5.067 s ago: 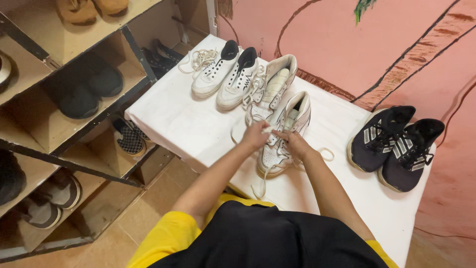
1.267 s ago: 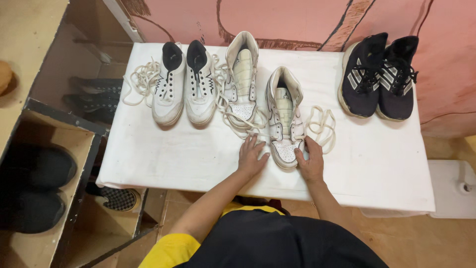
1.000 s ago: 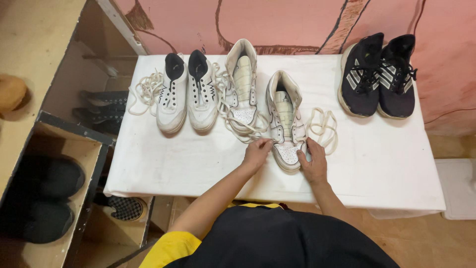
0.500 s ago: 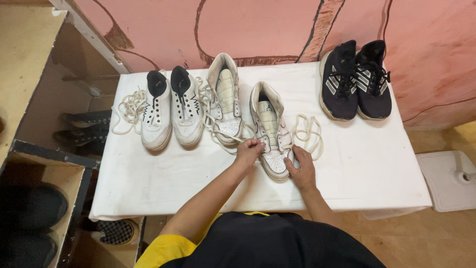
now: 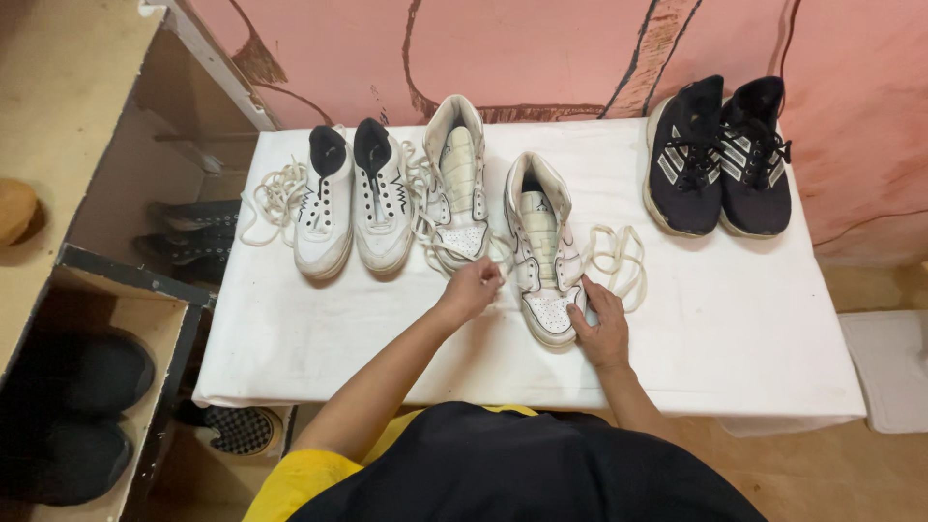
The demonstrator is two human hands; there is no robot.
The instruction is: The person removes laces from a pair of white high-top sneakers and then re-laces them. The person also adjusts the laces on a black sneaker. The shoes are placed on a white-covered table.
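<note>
Looking down at the white-covered table [image 5: 735, 329], we see both hands at the toe end of one white high-top shoe [image 5: 544, 246], which lies near the middle of the table with its toe toward us and its tongue pulled open. Our left hand [image 5: 471, 288] sits just left of the toe, its fingers curled in and pinched on a loose white lace [image 5: 454, 253] that runs across from the shoe next door. Our right hand [image 5: 603, 322] rests at the right side of the toe, fingers spread and lying against the shoe's edge; we cannot tell whether it grips anything or only steadies it.

Just left of this shoe lies its partner, a second white high-top [image 5: 456, 184], set a little farther back, with lace looping around its near end. Farther left stands a pair of low white sneakers [image 5: 353, 208] with dark insides, and a heap of white lace [image 5: 275, 193] lies at the table's left edge. Right of the shoe we are handling, another coil of white lace [image 5: 619, 261] lies flat on the cloth. At the far right a pair of black sneakers [image 5: 720, 159] with pale stripes stands against the pink wall [image 5: 541, 48]. On the left a wooden shelf unit [image 5: 58, 174] holds dark shoes.
</note>
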